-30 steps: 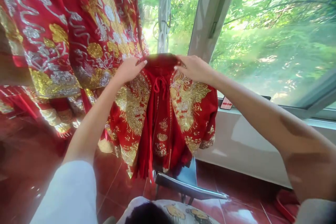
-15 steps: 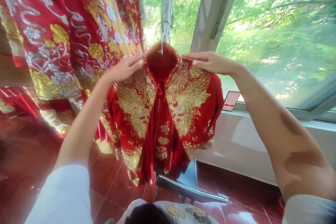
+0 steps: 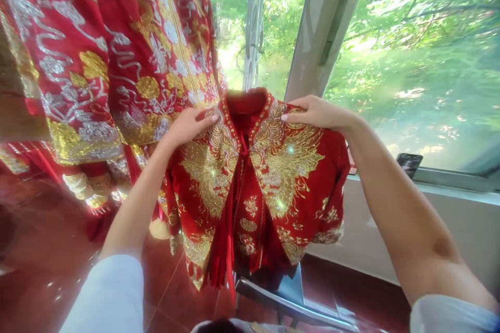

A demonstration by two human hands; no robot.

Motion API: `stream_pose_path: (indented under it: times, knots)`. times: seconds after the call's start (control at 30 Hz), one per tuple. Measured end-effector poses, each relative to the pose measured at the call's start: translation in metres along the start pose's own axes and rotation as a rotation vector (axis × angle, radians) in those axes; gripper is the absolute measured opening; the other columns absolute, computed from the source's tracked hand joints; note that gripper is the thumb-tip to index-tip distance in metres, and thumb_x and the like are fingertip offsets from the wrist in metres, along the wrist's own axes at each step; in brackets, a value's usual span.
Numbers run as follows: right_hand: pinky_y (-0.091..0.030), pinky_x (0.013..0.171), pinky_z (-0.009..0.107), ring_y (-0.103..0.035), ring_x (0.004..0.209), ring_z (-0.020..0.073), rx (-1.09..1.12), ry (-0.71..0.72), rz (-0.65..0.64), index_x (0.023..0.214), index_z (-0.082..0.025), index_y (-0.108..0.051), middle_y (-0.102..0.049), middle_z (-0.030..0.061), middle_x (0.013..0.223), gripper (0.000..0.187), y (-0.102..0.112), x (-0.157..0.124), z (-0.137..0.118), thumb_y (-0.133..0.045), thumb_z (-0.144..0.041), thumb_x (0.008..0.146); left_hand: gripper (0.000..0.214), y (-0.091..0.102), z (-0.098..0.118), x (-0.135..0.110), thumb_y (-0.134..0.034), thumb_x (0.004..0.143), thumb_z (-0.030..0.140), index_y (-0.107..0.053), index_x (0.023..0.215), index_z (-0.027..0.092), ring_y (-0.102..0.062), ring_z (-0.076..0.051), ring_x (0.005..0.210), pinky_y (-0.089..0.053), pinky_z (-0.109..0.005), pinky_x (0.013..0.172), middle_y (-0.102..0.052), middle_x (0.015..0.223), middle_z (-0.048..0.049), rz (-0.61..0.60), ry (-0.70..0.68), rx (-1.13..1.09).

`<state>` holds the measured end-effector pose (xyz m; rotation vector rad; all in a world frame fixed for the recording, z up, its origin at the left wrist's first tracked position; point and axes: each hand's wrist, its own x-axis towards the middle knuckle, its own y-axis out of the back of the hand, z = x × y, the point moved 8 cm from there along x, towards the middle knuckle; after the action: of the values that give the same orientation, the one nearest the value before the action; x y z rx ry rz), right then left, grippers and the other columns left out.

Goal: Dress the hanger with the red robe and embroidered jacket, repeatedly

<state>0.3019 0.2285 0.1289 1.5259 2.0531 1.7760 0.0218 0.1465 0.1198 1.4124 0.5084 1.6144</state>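
Note:
A small red jacket (image 3: 258, 177) with gold embroidery hangs upright in front of me, its collar at the top. My left hand (image 3: 189, 125) grips its left shoulder, fingers curled over the gold trim. My right hand (image 3: 318, 113) holds the right shoulder, fingers closed on the fabric. The jacket's hem hangs over a dark chair seat (image 3: 291, 296).
A large red robe (image 3: 105, 62) with gold and silver embroidery hangs at the left, close to the jacket. Behind is a window with a grey frame (image 3: 324, 31) and green trees. A phone (image 3: 409, 164) leans on the sill. The floor is glossy red tile (image 3: 47, 265).
The jacket has dropped a little lower and its front now faces me flat. Both hands have slid outward from the collar to the shoulders. The hanger hook seen a moment ago is out of sight.

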Motion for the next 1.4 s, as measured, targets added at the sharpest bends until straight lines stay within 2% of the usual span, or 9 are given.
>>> stream_pose_path:
  times: [0.17, 0.27, 0.4, 0.67, 0.83, 0.93, 1.13, 1.3, 1.4]
  knots:
    - [-0.042, 0.096, 0.041, -0.055, 0.111, 0.0244, -0.317, -0.043, 0.674, 0.119, -0.016, -0.062, -0.064, 0.0125, 0.114, 0.038, -0.017, -0.078, -0.040, -0.052, -0.038, 0.090, 0.056, -0.010, 0.018, -0.075, -0.043, 0.091, 0.053, -0.053, 0.130, 0.014, -0.049, -0.027, 0.124, -0.034, -0.044, 0.108, -0.057, 0.132, -0.0147, 0.613, -0.002, 0.139]
    - [-0.029, 0.106, 0.055, -0.033, 0.134, 0.0346, -0.517, -0.087, 0.785, 0.137, -0.018, -0.046, -0.041, 0.0189, 0.143, 0.066, -0.086, -0.127, -0.065, -0.057, -0.053, 0.083, 0.093, -0.067, 0.034, -0.116, -0.059, 0.076, 0.065, -0.032, 0.146, 0.009, -0.020, -0.039, 0.143, -0.015, -0.057, 0.116, -0.026, 0.153, -0.0239, 0.612, 0.087, 0.265]
    - [-0.036, 0.096, 0.058, -0.043, 0.123, 0.0383, -0.511, -0.217, 0.741, 0.148, -0.017, -0.028, -0.041, 0.0257, 0.137, 0.070, -0.142, -0.155, -0.043, -0.053, -0.041, 0.087, 0.065, -0.114, 0.032, -0.146, -0.060, 0.083, 0.043, -0.043, 0.137, 0.010, -0.031, -0.038, 0.138, -0.027, -0.054, 0.111, -0.036, 0.146, -0.0252, 0.527, 0.168, 0.383]
    - [-0.053, 0.087, 0.035, -0.063, 0.108, 0.0233, -0.251, 0.018, 0.764, 0.151, -0.021, -0.025, -0.061, 0.0145, 0.122, 0.061, -0.068, -0.197, -0.051, -0.042, -0.020, 0.093, 0.038, -0.084, 0.040, -0.166, -0.041, 0.095, 0.032, -0.050, 0.061, 0.019, -0.052, -0.016, 0.060, -0.037, -0.028, 0.055, -0.054, 0.069, -0.0038, 0.149, 0.099, 0.224]
    - [-0.057, 0.082, 0.031, -0.069, 0.097, 0.0218, -0.222, 0.060, 0.819, 0.144, -0.031, -0.042, -0.068, 0.0071, 0.113, 0.052, -0.031, -0.206, -0.114, -0.042, -0.017, 0.094, 0.042, -0.024, 0.110, -0.172, -0.043, 0.095, 0.026, -0.037, 0.054, 0.019, -0.041, -0.011, 0.049, -0.030, -0.026, 0.048, -0.043, 0.056, 0.0005, 0.356, -0.111, -0.121]
    - [-0.056, 0.087, 0.031, -0.068, 0.101, 0.0215, -0.134, 0.195, 0.750, 0.145, -0.027, -0.040, -0.067, 0.0077, 0.116, 0.053, -0.051, -0.181, -0.139, -0.041, -0.016, 0.094, 0.038, -0.040, 0.131, -0.152, -0.040, 0.095, 0.026, -0.045, 0.058, 0.020, -0.043, -0.012, 0.050, -0.029, -0.028, 0.048, -0.049, 0.059, -0.0019, 0.370, -0.203, -0.097]
    - [-0.058, 0.077, 0.032, -0.069, 0.086, 0.0205, -0.175, 0.173, 0.565, 0.121, -0.010, -0.058, -0.070, 0.0138, 0.097, 0.041, -0.146, -0.132, -0.100, -0.026, -0.012, 0.095, 0.021, -0.148, 0.057, -0.120, -0.041, 0.093, 0.020, -0.058, 0.080, 0.018, -0.058, -0.018, 0.071, -0.040, -0.027, 0.058, -0.061, 0.086, -0.0076, 0.093, 0.147, 0.079]
    - [-0.053, 0.087, 0.040, -0.063, 0.102, 0.0251, -0.171, -0.123, 0.699, 0.121, -0.012, -0.054, -0.065, 0.0174, 0.109, 0.034, -0.174, -0.170, -0.051, -0.040, -0.023, 0.092, 0.006, -0.154, 0.013, -0.163, -0.056, 0.084, 0.023, -0.055, 0.087, 0.018, -0.057, -0.023, 0.087, -0.048, -0.031, 0.076, -0.056, 0.090, -0.0091, 0.298, 0.308, 0.122]
    - [-0.052, 0.070, 0.038, -0.065, 0.083, 0.0279, -0.220, -0.417, 0.447, 0.102, -0.009, -0.061, -0.067, 0.0194, 0.090, 0.034, -0.193, -0.185, -0.023, -0.038, -0.033, 0.093, 0.008, -0.165, -0.004, -0.185, -0.054, 0.084, 0.020, -0.054, 0.091, 0.016, -0.058, -0.024, 0.087, -0.049, -0.032, 0.074, -0.057, 0.095, -0.0124, 0.195, 0.432, 0.100]
